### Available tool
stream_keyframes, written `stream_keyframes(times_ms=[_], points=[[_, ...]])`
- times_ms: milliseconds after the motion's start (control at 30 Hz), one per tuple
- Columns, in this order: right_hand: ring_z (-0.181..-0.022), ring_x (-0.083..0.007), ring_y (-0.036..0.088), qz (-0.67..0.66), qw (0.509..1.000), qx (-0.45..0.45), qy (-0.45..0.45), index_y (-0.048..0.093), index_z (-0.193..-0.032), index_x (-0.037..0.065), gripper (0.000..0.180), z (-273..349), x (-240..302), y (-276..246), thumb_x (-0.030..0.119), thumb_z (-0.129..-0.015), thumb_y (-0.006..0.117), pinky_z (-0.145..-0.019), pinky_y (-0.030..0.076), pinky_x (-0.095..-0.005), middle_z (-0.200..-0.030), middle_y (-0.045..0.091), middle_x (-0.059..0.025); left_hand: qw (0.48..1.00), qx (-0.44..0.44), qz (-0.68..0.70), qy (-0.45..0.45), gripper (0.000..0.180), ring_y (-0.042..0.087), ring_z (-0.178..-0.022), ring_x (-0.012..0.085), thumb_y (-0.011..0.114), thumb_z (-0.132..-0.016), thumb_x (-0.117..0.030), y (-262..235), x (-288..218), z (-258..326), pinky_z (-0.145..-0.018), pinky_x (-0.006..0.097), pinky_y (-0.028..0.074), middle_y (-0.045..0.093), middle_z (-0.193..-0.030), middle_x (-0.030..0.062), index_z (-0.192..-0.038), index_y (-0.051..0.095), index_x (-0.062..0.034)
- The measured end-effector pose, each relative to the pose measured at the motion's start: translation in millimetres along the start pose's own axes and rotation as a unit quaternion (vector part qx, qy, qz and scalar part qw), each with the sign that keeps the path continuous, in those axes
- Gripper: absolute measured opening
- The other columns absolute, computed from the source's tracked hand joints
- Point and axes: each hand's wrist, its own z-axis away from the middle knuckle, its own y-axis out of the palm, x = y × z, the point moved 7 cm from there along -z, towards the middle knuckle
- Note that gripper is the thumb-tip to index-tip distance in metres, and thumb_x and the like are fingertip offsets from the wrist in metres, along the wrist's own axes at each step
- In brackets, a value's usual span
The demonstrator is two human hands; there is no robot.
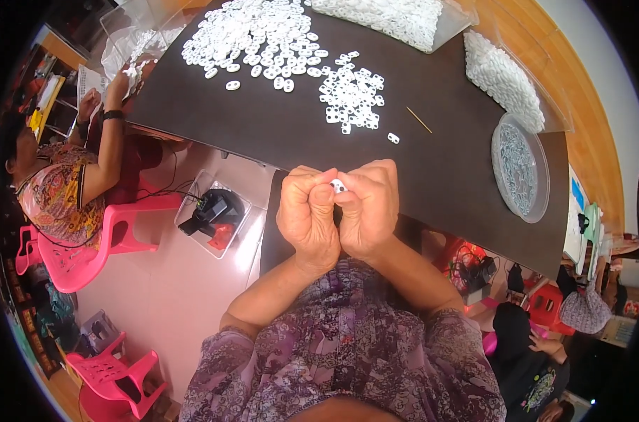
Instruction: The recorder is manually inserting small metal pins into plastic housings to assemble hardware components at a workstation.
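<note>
- Two hands meet at the near table edge: left hand (307, 216) and right hand (369, 208), knuckles up, fingers curled tight and pressed together, thumbs and forefingers pinching one small white piece (338, 186) between them.
- Piece sits right at the fingertips, over the rim of the dark table (446, 176), mostly hidden; only a sliver shows.
- Risk: the pinch is over the table edge. If the grip slips, the piece likely drops to the lap or the floor below, not back on the board.
- Risk: hard squeezing with both hands on such a small part could snap it or flick it away; how firmly it is seated I cannot tell.
- Small pile (351, 95) of like pieces lies ahead, a stray piece (393, 138) just nearer, a thin stick (418, 119) beside them. A forward reach with the sleeve could scatter these.
- Big heap (252, 39) farther off, well apart from the hands.
- Round clear dish (520, 167) sits near the right edge of the table; a careless elbow could nudge it off.
- Another person's hand (122, 84) works at the far left corner, well apart; a knock on the table from there could shake loose pieces.
</note>
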Motion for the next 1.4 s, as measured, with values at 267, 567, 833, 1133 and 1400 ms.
stream_keyframes(times_ms=[267,567,833,1133,1400], points=[[-0.07,-0.0284,0.052,0.039,0.998,0.026,0.04,0.057,-0.098,0.0,0.025,-3,-7,-15,0.008,-0.077,0.066,-0.062,0.042,-0.0379,-0.083,0.057,-0.0106,0.994,0.065,0.003,-0.092,0.018,0.049,-0.087,0.0102,0.046,-0.095,-0.007,13,4,1,-0.08,0.024,0.04,0.056,-0.094,0.0045,-0.098,0.061,0.0035],[-0.068,-0.0257,0.055,0.169,0.984,0.046,0.015,0.063,-0.089,0.002,0.021,-15,-18,-96,-0.001,-0.069,0.068,-0.06,0.044,-0.0325,-0.081,0.062,-0.0096,0.974,0.193,-0.031,-0.113,0.023,0.055,-0.076,0.0132,0.052,-0.092,-0.005,45,6,-4,-0.071,0.025,0.045,0.06,-0.085,0.0067,-0.113,0.058,0.0022],[-0.069,-0.0252,0.055,0.318,0.939,-0.077,0.104,0.064,-0.085,0.002,0.01,-73,-92,-214,0.007,-0.077,0.066,-0.064,0.044,-0.0342,-0.078,0.062,-0.0127,0.949,0.241,-0.205,-0.001,0.012,0.056,-0.07,0.0227,0.061,-0.081,0.0,48,10,-29,-0.063,0.031,0.044,0.057,-0.074,0.0112,-0.093,0.062,0.0035],[-0.079,-0.0288,0.062,0.488,0.87,-0.032,0.055,0.068,-0.087,0.008,0.014,-172,-204,-301,0.018,-0.079,0.063,-0.071,0.047,-0.0373,-0.084,0.067,-0.0098,0.918,0.255,-0.278,0.126,0.016,0.056,-0.07,0.0252,0.064,-0.075,0.002,76,15,-44,-0.063,0.033,0.044,0.06,-0.075,0.0095,-0.09,0.064,-0.0026],[-0.077,-0.0317,0.061,0.553,0.832,0.029,0.041,0.067,-0.092,0.009,0.016,-166,-200,-285,0.013,-0.078,0.061,-0.068,0.046,-0.0407,-0.081,0.066,-0.0125,0.791,0.382,-0.348,0.327,0.021,0.051,-0.073,0.0223,0.06,-0.064,-0.003,128,20,-25,-0.068,0.034,0.041,0.059,-0.074,0.0035,-0.084,0.065,-0.0032]])
